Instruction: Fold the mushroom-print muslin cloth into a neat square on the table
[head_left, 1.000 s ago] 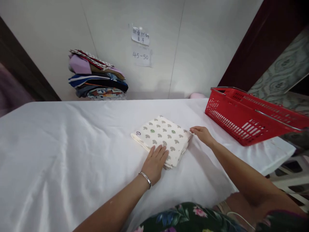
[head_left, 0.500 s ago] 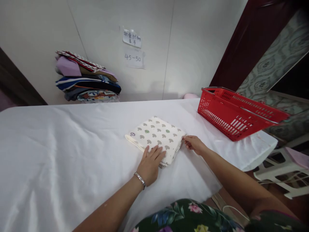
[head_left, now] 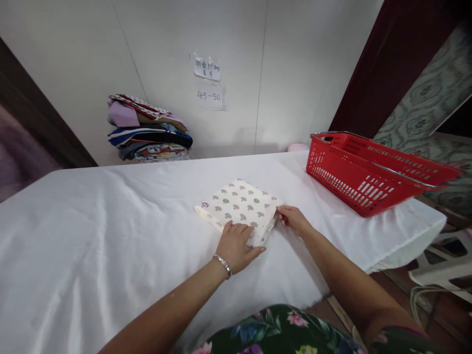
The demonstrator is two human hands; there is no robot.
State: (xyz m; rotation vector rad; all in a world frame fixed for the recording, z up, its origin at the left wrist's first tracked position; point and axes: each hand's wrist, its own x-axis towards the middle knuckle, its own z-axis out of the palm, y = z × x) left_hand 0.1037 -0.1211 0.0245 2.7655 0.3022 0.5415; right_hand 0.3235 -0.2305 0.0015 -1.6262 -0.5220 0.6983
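A folded cream cloth (head_left: 239,209) printed with small grey and green shapes lies on the white-sheeted table (head_left: 110,221). My left hand (head_left: 238,246), a silver bracelet at its wrist, has its fingers curled round the cloth's near edge, thumb stretched toward the corner. My right hand (head_left: 293,220) pinches the cloth's right corner between fingers and thumb.
A red plastic basket (head_left: 368,172) with metal handles sits at the table's right end. A stack of folded, mixed-colour fabrics (head_left: 147,130) rests against the back wall at the left. Two paper notes (head_left: 208,81) are stuck on the wall. White plastic furniture (head_left: 442,268) stands beyond the table's right edge.
My left hand slid back from lying flat on the cloth to grip its near edge. My right hand came in from the far right corner and closed on the cloth's right corner.
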